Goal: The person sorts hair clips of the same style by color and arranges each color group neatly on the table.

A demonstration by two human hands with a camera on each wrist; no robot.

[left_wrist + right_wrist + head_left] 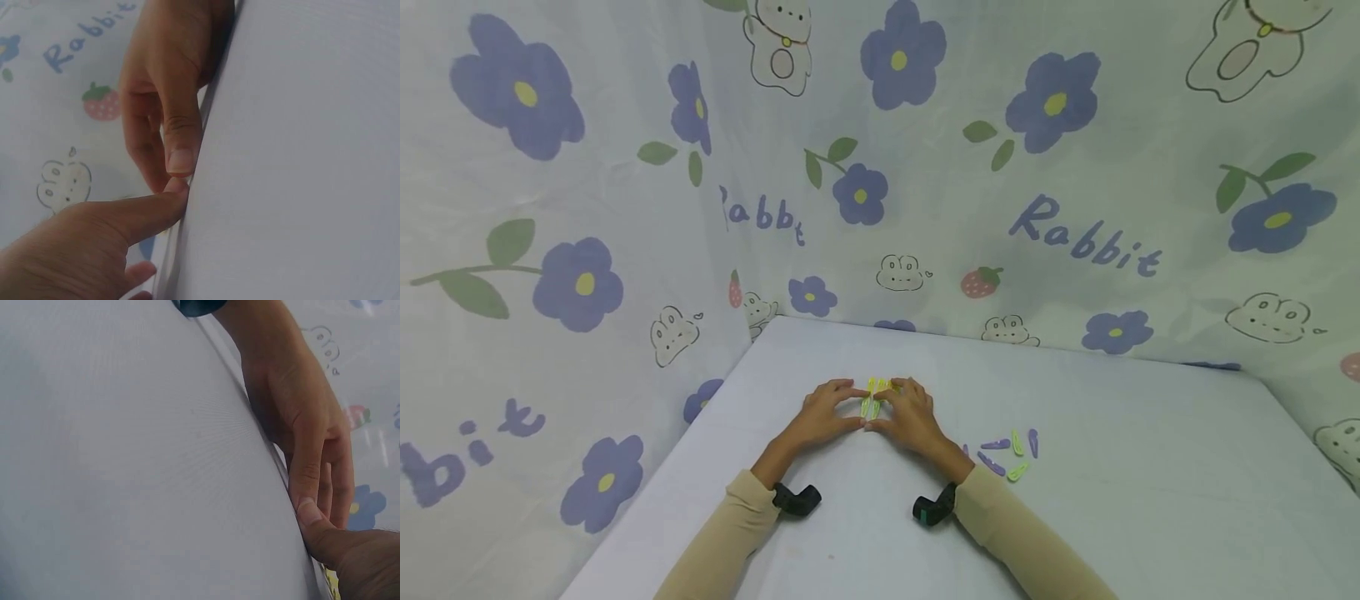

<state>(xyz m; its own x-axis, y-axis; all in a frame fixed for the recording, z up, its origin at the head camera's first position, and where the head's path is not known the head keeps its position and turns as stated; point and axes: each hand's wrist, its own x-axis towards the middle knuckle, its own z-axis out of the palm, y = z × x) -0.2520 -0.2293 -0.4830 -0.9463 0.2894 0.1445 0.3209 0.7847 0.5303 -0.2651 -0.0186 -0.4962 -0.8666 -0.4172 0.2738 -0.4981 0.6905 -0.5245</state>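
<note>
In the head view, a tight group of snap hair clips lies on the white table between both hands, yellow ones (882,384) at the back and yellow-green ones nearer. My left hand (822,414) curves in from the left, thumb and index finger at the two ends of a yellow-green hair clip (865,407). Opposite it, my right hand (912,419) holds its thumb and index finger about the neighbouring yellow-green clip (876,410), covering part of the group. The thumb tips meet in the left wrist view, where the left thumb (150,215) hides the clips.
Right of the right forearm lie loose purple hair clips (996,444) and yellow-green clips (1017,442). Each wrist carries a black camera mount (797,500). A patterned cloth wall (940,208) with flowers and rabbits rises behind and left of the white table (1150,467).
</note>
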